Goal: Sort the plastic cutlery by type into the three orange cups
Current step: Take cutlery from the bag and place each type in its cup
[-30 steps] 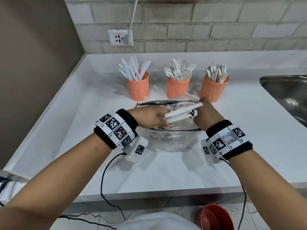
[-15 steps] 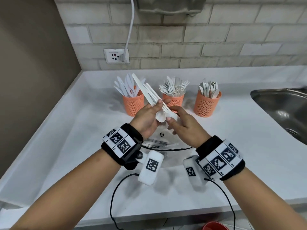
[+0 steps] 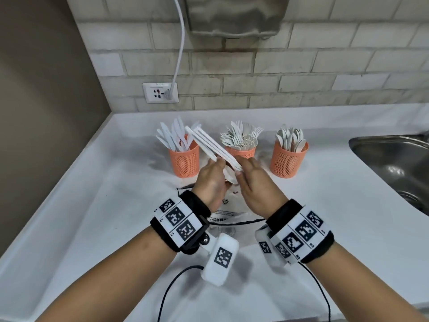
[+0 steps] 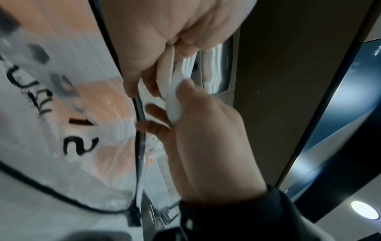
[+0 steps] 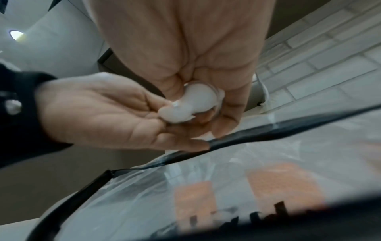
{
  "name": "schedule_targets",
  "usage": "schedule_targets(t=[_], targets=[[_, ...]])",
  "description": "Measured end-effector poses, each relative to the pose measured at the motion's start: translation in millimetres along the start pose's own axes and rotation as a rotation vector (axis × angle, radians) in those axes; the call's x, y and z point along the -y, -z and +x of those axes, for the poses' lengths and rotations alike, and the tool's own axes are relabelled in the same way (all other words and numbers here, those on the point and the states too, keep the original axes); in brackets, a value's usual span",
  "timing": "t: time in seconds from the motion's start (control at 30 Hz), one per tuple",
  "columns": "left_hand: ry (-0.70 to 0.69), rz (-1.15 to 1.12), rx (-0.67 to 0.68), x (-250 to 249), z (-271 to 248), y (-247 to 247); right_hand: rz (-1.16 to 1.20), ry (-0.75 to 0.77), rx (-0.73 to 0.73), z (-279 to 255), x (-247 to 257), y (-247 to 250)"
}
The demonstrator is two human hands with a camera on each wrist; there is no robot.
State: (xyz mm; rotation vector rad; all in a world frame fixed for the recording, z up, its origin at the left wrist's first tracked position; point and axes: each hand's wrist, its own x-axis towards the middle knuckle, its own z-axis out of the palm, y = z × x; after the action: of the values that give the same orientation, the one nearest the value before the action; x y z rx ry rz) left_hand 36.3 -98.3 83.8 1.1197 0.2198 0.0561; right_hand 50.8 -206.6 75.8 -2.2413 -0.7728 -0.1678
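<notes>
**Careful, we are holding a slippery bunch of cutlery**

Right now we are holding a small bunch of white cutlery [image 3: 212, 147] up in the air, over the middle of the bench [image 3: 104, 205]. Our left hand [image 3: 212, 180] is gripping the round ends from below. Our right hand [image 3: 251, 182] is pinching the same bunch from the other side, with the fingertips [image 3: 239, 174] touching it. The long handles are pointing up and away, toward the back left corner. From the wrist views, the round ends [image 5: 189, 106] are looking like spoon bowls, but we cannot tell if every piece is a spoon.

Three orange cups are standing in a row near the back edge. The left cup [image 3: 184, 162] is holding knives, the middle cup [image 3: 241, 151] forks, and the right cup [image 3: 289, 160] spoons. A clear plastic bag [image 3: 226, 211] is lying under our hands.

We are guessing the next job is pulling the bunch apart and dropping each piece in its cup. Some things could go wrong:

- The pieces are smooth and stacked, so one could be slipping out and falling on the bench or the floor.
- If two kinds are hiding in the bunch, we could be putting one in the wrong cup.
- The cups are light and full, so a bump from our hand could be tipping one over.
- The long handles are close to the left cup, so they could be knocking the knives.
</notes>
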Motion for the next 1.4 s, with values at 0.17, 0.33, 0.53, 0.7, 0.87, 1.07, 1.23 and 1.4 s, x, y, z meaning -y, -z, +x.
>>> schedule_targets(t=[0.17,0.33,0.53,0.7,0.87,1.07,1.23,1.4], targets=[[0.072,-0.037,0.048,2.1,0.0,-14.4,0.044,-0.017,0.054,6.5,4.5,-4.7],[0.104,0.209,0.267,-8.8,0.7,-9.6,-0.027,-0.037,0.064,8.3,-4.3,13.5],[-0.168,0.441,0.001,-28.0,-2.1,2.8,-0.267,-0.114,0.058,6.5,-25.4,43.8],[-0.767,1.27,0.06,-24.9,-6.4,-7.3,-0.502,-0.139,0.17,-2.7,-30.2,50.3],[-0.585,1.959,0.333,-23.8,16.9,-26.6,-0.399,-0.045,0.121,-1.8,-33.5,58.1],[-0.39,1.474,0.382,-20.4,37.8,-35.0,0.159,-0.186,-0.319,3.6,-54.4,67.9],[-0.32,1.359,0.359,-5.0,44.7,-33.3,0.369,-0.311,-0.148,4.6,-67.8,43.3],[-0.255,1.196,0.274,-4.2,46.8,-20.1,0.083,-0.291,-0.023,-0.3,-77.6,45.3]])
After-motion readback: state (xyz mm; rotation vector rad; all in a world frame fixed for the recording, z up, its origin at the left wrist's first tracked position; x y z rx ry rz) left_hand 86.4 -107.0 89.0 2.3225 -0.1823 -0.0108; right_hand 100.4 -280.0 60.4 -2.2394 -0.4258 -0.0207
